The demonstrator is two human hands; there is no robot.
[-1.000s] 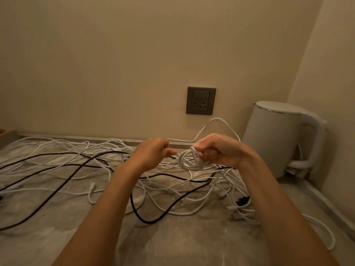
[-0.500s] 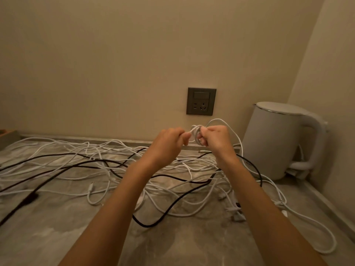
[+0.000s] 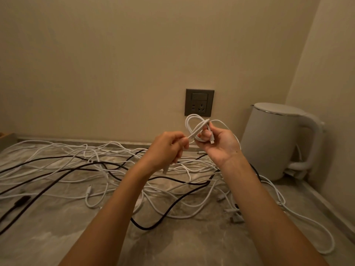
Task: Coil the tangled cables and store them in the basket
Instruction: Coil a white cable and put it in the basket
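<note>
Two forearms are stretched out over the counter (image 3: 172,246), and a bare patch of stone is seen nearest before the heap begins. Across it many white cables (image 3: 96,164) and a few black cables (image 3: 172,208) are spread in loose, crossing loops, so most of the task is judged to be undone. Above the heap the left hand (image 3: 169,148) is curled, and a strand (image 3: 192,134) of white cable is pinched between its thumb and forefinger, with the other fingers folded in. Just beyond, the right hand (image 3: 221,144) is turned palm up, and a small coil (image 3: 194,127) is gripped between its thumb and fingers, with a plug (image 3: 211,140) showing at the palm. The strand is drawn straight from the pinch to the coil, and a further length arcs from the coil behind the right wrist, toward the heap as far as can be told.

For the winding to be done well, the turns should be kept to one size and pinned as each is laid. Only a light pull should be given by the left hand, so that no knot is tightened below. Crossings should be freed before more length is drawn up. Farther back a kettle (image 3: 276,143) is seen at the right and a socket (image 3: 199,102) is set in the wall. The basket cannot be made out for certain; only a wooden corner (image 3: 5,139) is seen at the far left edge
</note>
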